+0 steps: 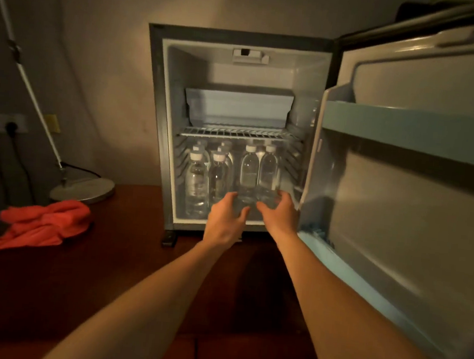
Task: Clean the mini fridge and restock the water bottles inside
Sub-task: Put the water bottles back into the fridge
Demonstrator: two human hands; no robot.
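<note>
The mini fridge (161,108) stands on the wooden surface, and its door (413,196) is swung wide to the right. Several clear water bottles with white caps stand on its floor under the wire shelf (240,133). At the front right, my left hand (226,216) grips the base of one bottle (248,171). My right hand (280,212) grips the base of the bottle (268,170) beside it. Both bottles are upright, just inside the fridge opening. Other bottles (198,181) fill the left side.
A red cloth (43,224) lies crumpled on the dark wooden top (124,255) at the left. Behind it is a lamp base (84,189) with its slanted pole. Wall sockets (2,125) are at far left. A freezer box (237,107) sits above the shelf.
</note>
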